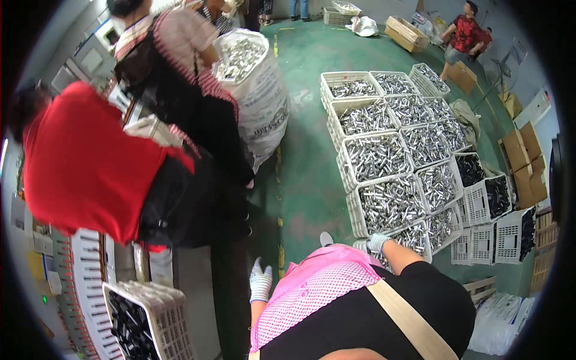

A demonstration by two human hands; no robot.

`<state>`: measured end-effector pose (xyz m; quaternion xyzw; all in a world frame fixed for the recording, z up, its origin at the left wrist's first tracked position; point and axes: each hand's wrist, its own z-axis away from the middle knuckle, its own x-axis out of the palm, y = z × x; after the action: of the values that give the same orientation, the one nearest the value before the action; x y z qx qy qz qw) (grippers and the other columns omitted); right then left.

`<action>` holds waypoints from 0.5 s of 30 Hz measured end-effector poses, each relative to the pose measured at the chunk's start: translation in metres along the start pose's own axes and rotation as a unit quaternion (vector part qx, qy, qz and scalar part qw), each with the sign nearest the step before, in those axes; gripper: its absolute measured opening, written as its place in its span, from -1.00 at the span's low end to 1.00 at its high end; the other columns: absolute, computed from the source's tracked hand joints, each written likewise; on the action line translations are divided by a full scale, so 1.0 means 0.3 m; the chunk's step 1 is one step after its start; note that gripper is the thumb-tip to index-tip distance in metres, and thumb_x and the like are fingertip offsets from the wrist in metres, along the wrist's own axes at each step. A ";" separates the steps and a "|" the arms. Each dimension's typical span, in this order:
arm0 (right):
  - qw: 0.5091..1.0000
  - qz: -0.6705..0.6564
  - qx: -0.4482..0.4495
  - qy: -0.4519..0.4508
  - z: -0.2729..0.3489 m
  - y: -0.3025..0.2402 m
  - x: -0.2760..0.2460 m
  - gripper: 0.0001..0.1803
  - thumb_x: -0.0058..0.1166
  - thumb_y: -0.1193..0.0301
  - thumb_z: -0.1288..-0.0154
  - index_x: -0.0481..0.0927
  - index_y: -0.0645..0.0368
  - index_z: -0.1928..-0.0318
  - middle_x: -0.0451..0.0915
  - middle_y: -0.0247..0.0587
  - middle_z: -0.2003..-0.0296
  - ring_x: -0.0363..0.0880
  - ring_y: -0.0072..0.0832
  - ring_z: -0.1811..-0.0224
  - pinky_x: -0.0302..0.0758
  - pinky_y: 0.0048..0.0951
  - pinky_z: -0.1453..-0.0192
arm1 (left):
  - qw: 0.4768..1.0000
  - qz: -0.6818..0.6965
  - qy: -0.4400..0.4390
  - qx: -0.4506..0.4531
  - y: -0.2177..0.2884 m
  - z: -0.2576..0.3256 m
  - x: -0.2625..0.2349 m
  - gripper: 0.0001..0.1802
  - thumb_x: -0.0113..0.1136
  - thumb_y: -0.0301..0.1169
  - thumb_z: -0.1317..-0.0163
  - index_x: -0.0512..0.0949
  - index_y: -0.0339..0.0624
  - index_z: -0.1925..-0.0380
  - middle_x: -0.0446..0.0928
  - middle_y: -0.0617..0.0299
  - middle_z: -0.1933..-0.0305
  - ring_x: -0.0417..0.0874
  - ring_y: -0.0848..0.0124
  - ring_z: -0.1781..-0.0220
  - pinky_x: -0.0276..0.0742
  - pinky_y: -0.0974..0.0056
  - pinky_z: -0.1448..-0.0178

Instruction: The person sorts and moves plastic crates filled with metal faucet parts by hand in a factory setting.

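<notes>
My left hand (260,283), in a white glove, hangs over the green floor beside my pink checked apron (318,282). Its fingers are stretched out, and nothing is in it. On the right, my gloved right hand (377,242) is at the rim of a white plastic crate (427,246) filled with small silvery metal tubes (414,237). Its fingers look curled over that rim, though my glove and apron hide part of them. Another crate of the same tubes (390,201) stands just beyond this hand.
Several rows of tube-filled crates (345,141) stretch ahead on the right, with crates of black parts (498,195) beyond. To my left, a person in red (90,162) bends by a tilted crate of black pieces (129,327). A big white sack (264,102) stands further ahead.
</notes>
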<state>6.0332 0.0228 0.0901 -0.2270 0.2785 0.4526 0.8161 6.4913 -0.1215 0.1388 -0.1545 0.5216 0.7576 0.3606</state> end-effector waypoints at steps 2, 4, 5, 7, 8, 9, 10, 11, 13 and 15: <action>0.999 -0.001 -0.036 -0.001 -0.086 0.011 -0.059 -0.48 -0.13 0.03 -0.11 0.59 0.19 0.15 0.56 0.12 0.15 0.57 -0.07 0.13 0.48 -0.19 0.00 | 0.999 0.031 -0.041 0.002 0.120 -0.068 0.084 -0.41 0.11 -0.34 -0.10 0.27 -0.24 -0.17 0.43 -0.12 -0.09 0.47 0.07 -0.11 0.37 0.17 -0.18; 0.992 0.017 -0.119 0.035 -0.064 -0.062 -0.276 -0.60 -0.18 0.18 -0.15 0.60 0.18 0.22 0.57 0.08 0.19 0.58 -0.06 0.19 0.49 -0.16 0.07 | 0.996 0.059 -0.064 0.031 0.294 -0.126 0.143 -0.41 0.11 -0.33 -0.13 0.26 -0.24 -0.18 0.42 -0.11 -0.10 0.48 0.10 -0.10 0.37 0.20 -0.17; 0.985 -0.059 -0.149 0.070 -0.147 -0.048 -0.280 -0.64 -0.20 0.20 -0.19 0.53 0.21 0.23 0.57 0.11 0.26 0.56 -0.02 0.22 0.49 -0.13 0.12 | 0.995 0.049 -0.075 0.033 0.348 -0.173 0.157 -0.41 0.11 -0.33 -0.13 0.26 -0.24 -0.18 0.42 -0.11 -0.10 0.48 0.10 -0.10 0.37 0.20 -0.17; 0.972 -0.065 -0.185 0.128 -0.205 -0.032 -0.385 -0.67 -0.14 0.22 -0.19 0.54 0.19 0.24 0.57 0.11 0.27 0.55 -0.03 0.18 0.47 -0.14 0.08 | 0.994 0.036 -0.097 0.047 0.467 -0.250 0.191 -0.40 0.12 -0.33 -0.13 0.25 -0.24 -0.19 0.43 -0.09 -0.08 0.48 0.11 -0.09 0.37 0.21 -0.17; 0.979 -0.104 -0.140 0.105 -0.189 -0.062 -0.509 -0.66 -0.14 0.21 -0.20 0.55 0.18 0.19 0.58 0.09 0.24 0.54 -0.05 0.15 0.46 -0.16 0.04 | 0.994 0.004 -0.091 0.063 0.461 -0.326 0.220 -0.40 0.12 -0.36 -0.13 0.24 -0.22 -0.20 0.43 -0.07 -0.08 0.46 0.12 -0.11 0.35 0.21 -0.19; 0.982 -0.143 -0.095 0.079 -0.188 -0.076 -0.599 -0.64 -0.13 0.20 -0.20 0.56 0.16 0.15 0.58 0.07 0.22 0.54 -0.07 0.13 0.45 -0.17 0.00 | 0.993 -0.014 -0.084 0.079 0.505 -0.379 0.225 -0.40 0.12 -0.39 -0.14 0.24 -0.22 -0.20 0.42 -0.05 -0.10 0.45 0.13 -0.14 0.34 0.20 -0.21; 0.979 -0.162 -0.078 0.098 -0.260 -0.015 -0.583 -0.63 -0.14 0.19 -0.20 0.56 0.14 0.13 0.58 0.07 0.20 0.54 -0.08 0.12 0.44 -0.18 -0.01 | 0.991 -0.008 -0.090 0.095 0.599 -0.421 0.214 -0.41 0.12 -0.39 -0.14 0.24 -0.22 -0.20 0.41 -0.05 -0.11 0.44 0.14 -0.15 0.33 0.20 -0.21; 0.975 -0.179 -0.061 0.117 -0.322 0.047 -0.567 -0.63 -0.14 0.19 -0.20 0.56 0.13 0.12 0.58 0.07 0.19 0.55 -0.08 0.11 0.44 -0.18 -0.02 | 0.989 -0.003 -0.096 0.109 0.690 -0.462 0.203 -0.41 0.11 -0.39 -0.14 0.24 -0.23 -0.20 0.41 -0.05 -0.12 0.43 0.14 -0.16 0.32 0.19 -0.22; 0.968 -0.223 -0.005 0.114 -0.346 0.069 -0.640 -0.63 -0.14 0.19 -0.19 0.56 0.13 0.12 0.57 0.07 0.17 0.54 -0.08 0.09 0.44 -0.19 -0.03 | 0.989 0.036 -0.094 0.112 0.710 -0.560 0.205 -0.42 0.11 -0.40 -0.15 0.24 -0.24 -0.19 0.41 -0.04 -0.12 0.44 0.15 -0.15 0.34 0.20 -0.21; 0.973 -0.206 0.055 0.086 -0.381 0.072 -0.673 -0.63 -0.14 0.20 -0.19 0.56 0.12 0.11 0.57 0.06 0.16 0.53 -0.08 0.08 0.44 -0.19 -0.04 | 0.989 0.025 -0.102 0.101 0.711 -0.643 0.197 -0.42 0.11 -0.40 -0.14 0.24 -0.23 -0.19 0.43 -0.05 -0.11 0.47 0.16 -0.13 0.36 0.20 -0.18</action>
<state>5.8981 -0.1615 0.1360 -0.2721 0.3195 0.2370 0.8762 6.2720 -0.3146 0.1689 -0.0258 0.5599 0.7215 0.4066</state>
